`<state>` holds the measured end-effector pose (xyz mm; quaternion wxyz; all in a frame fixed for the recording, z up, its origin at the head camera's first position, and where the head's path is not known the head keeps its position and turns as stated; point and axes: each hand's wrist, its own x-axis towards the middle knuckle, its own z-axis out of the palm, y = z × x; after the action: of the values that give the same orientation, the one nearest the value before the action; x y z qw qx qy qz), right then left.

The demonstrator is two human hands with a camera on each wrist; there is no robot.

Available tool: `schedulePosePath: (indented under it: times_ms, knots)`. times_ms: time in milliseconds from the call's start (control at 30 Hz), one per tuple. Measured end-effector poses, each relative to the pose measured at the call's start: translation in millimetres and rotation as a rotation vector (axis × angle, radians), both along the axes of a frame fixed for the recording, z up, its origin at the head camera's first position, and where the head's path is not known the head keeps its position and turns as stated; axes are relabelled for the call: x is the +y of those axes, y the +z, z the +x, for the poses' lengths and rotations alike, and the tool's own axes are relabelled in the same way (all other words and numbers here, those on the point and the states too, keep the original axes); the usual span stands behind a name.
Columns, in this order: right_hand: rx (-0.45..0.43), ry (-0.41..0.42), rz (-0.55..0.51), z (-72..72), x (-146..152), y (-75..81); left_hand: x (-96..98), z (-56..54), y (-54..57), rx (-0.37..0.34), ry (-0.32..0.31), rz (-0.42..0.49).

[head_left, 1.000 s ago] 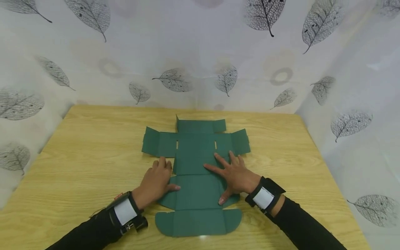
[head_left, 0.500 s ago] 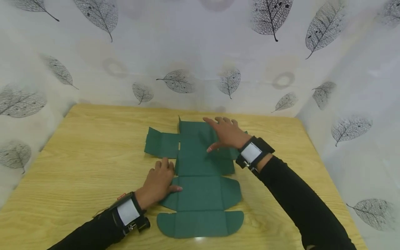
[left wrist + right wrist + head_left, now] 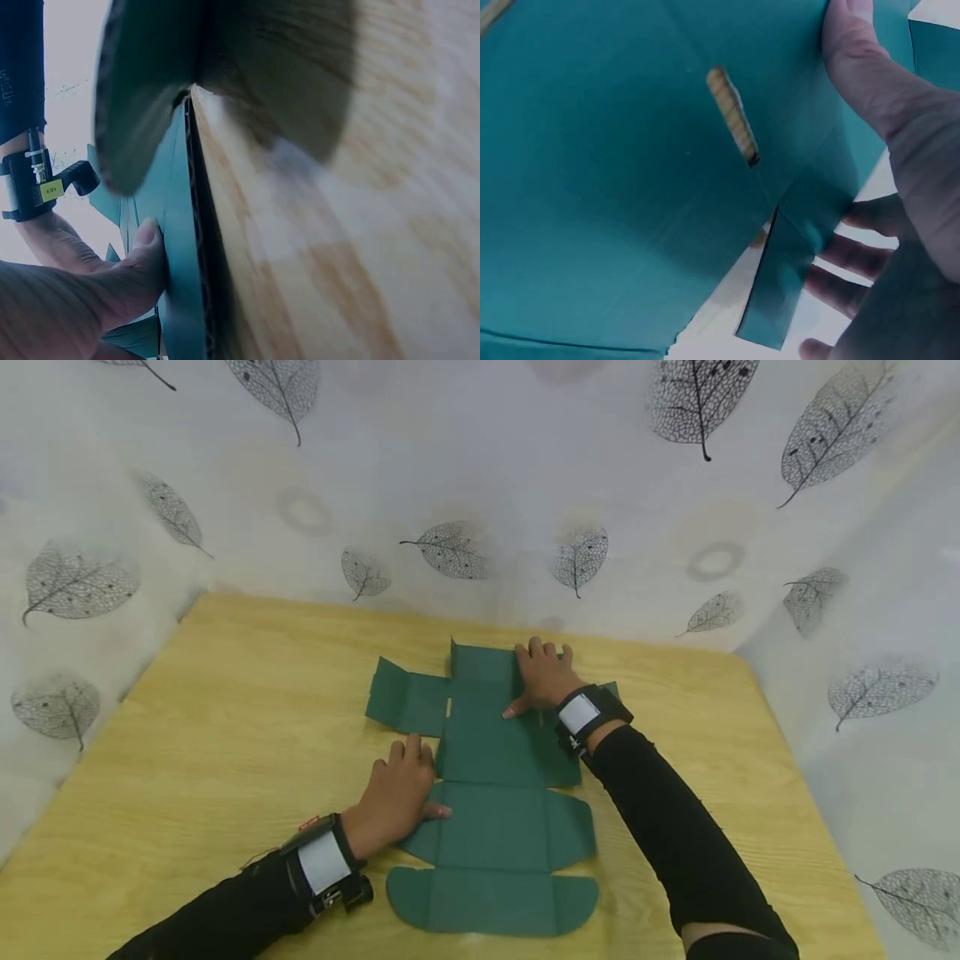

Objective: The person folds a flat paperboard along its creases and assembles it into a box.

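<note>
A dark green cardboard box blank (image 3: 491, 827) lies mostly flat on the wooden table, its creased panels unfolded and some far flaps tilted up. My left hand (image 3: 393, 795) rests at its left side, thumb laid on the middle panel and fingers bent beside the edge. At the far end, my right hand (image 3: 547, 681) holds the back flap. In the right wrist view, its fingertips pass behind the green flap (image 3: 776, 289), while the thumb lies on the panel with the slot (image 3: 733, 116). The right wing of the blank is partly hidden by the right wrist.
The wood-grain table (image 3: 247, 718) surrounds the blank. A white cloth with leaf prints (image 3: 487, 468) hangs behind it and along both sides. Each wrist wears a black strap with a small camera.
My right hand has moved from the middle panels to the far end and come down onto the back flap. My left hand has kept its place on the cardboard. The head view has shifted slightly.
</note>
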<state>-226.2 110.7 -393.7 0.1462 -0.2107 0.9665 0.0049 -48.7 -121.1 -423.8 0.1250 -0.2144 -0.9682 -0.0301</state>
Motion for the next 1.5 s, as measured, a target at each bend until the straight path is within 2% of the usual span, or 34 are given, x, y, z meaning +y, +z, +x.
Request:
schedulePosePath:
  times_ms: [133,300,467,600,867,967,1133,1333,1400,1500]
  knots:
    - [0.09,0.029,-0.007,5.6,4,2.4,1.8,-2.8,3.6,-0.046,0.008,0.003]
    - [0.178,0.064,-0.033,22.6,8,6.2,4.0,-3.9,6.8,-0.122,0.012,0.019]
    - [0.212,0.115,-0.086,43.6,9,9.3,5.0,-4.5,9.4,-0.174,0.022,0.013]
    - [0.235,0.157,-0.115,56.2,9,6.1,5.5,-4.5,11.5,-0.217,0.024,0.039]
    - [0.242,0.149,-0.036,61.9,7,3.7,3.8,-9.8,8.0,-0.25,0.009,0.076]
    - [0.263,0.163,-0.008,63.2,3,3.6,0.3,-13.9,5.5,-0.306,0.024,0.118]
    - [0.252,0.172,0.006,66.2,1,5.6,-5.1,-19.1,10.9,-0.355,0.016,0.179]
    - [0.24,0.172,-0.026,69.1,5,9.2,-7.7,-25.2,13.8,-0.349,-0.037,0.194]
    - [0.204,0.173,-0.057,68.7,7,11.7,-8.1,-26.8,13.7,-0.352,-0.039,0.219]
    - [0.07,0.155,-0.094,64.6,10,20.1,-8.3,-29.0,14.6,-0.362,-0.031,0.256]
